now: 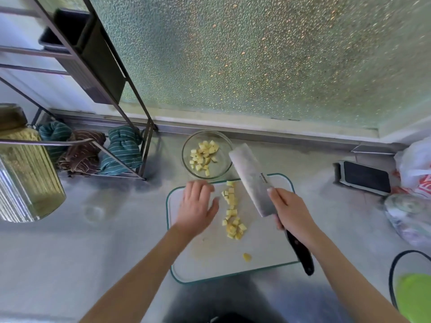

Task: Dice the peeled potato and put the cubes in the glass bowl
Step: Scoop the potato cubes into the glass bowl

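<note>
Right now the person's right hand [291, 212] is wrapped around the dark handle of a cleaver [253, 180], fingers curled tight on it and the forefinger laid along the blade near its heel. The broad blade is lifted and tilted, its tip reaching over the near right rim of the glass bowl [224, 170]. The left hand [198, 206] hovers flat over the left part of the cutting board [210, 257], fingers spread and straight, holding nothing; whether it touches the board cannot be told.

Between the two hands a line of potato cubes [232, 212] runs along the middle of the white board with its teal edge, thin at the far end and bunched into a small heap nearer the person. One loose piece [247, 257] lies apart toward the near right of the board. More cubes [205, 155] already sit in the bowl, which stands on the counter [93, 252] just past the far edge of the board.

To the left, striped cloths [123, 148] lie bunched under a metal rack [130, 94]. A dark-faced flat device [365, 177] rests to the right, near a plastic bag [415, 164].
</note>
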{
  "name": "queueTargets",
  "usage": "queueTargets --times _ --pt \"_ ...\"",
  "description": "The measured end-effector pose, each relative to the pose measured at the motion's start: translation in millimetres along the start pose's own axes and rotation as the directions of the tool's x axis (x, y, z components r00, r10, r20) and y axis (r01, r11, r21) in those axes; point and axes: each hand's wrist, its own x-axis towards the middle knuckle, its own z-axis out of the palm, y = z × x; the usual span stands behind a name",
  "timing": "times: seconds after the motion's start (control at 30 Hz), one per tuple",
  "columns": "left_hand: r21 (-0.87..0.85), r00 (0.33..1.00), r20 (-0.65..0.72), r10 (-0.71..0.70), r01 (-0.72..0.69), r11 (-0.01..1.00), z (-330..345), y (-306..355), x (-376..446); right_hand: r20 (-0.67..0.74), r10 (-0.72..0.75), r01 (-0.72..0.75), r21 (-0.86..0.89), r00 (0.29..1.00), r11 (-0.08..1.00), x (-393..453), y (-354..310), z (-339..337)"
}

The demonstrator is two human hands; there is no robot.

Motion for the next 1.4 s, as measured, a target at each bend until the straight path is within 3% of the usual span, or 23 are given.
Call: queueTargets --times 0.07,0.13,0.2,0.27,0.4,0.67,0.9,0.97,1.03,1.17,1.4 --pt "-0.055 0.987 0.163 0.008 0.001 0.998 5.7 17.5 -28.1 -0.114 -0.037 0.013 -0.202 0.993 0.979 -0.7 23.6 -8.0" --pt "-0.025 0.927 0.372 -0.04 0.053 0.998 12.7 28.4 -47.4 -0.179 -0.046 -0.025 -0.378 0.983 0.925 -1.5 42.7 -15.4" --pt "0.037 0.868 0.482 -0.119 0.115 0.993 19.0 34.3 -57.8 -0.196 -0.112 -0.011 -0.536 0.974 0.844 -0.1 57.8 -20.2" --pt "0.097 0.844 0.493 -0.21 0.186 0.978 23.8 39.5 -59.8 -0.185 -0.197 0.043 -0.615 0.963 0.788 2.0 65.2 -20.1" --pt "0.15 0.821 0.47 -0.323 0.287 0.946 30.3 43.9 -51.2 -0.169 -0.21 0.052 -0.648 0.963 0.76 8.2 69.4 -8.5" --pt "0.05 0.813 0.533 -0.233 0.245 0.968 30.3 35.7 -33.3 -0.089 -0.257 0.114 -0.726 0.962 0.678 4.7 81.9 25.3" --pt "-0.065 0.845 0.494 -0.207 0.273 0.96 39.3 33.2 2.8 -0.011 -0.377 0.247 -0.738 0.926 0.628 -17.8 102.3 29.3" --pt "-0.086 0.853 0.489 -0.184 0.257 0.962 42.1 35.6 6.6 -0.023 -0.36 0.235 -0.718 0.933 0.656 -19.9 108.3 26.1" --pt "-0.126 0.869 0.456 -0.193 0.278 0.952 42.8 36.1 3.4 -0.107 -0.291 0.164 -0.623 0.951 0.765 -27.7 106.3 23.5" --pt "-0.231 0.916 0.36 -0.178 0.273 0.934 45.5 35.0 -11.7 -0.245 -0.005 -0.057 -0.246 0.97 0.968 -33.4 99.2 31.8" --pt "-0.374 0.932 0.289 -0.218 0.319 0.871 54.3 52.4 -36.5 -0.282 0.162 -0.157 0.039 0.946 0.987 -52.5 94.7 68.1"
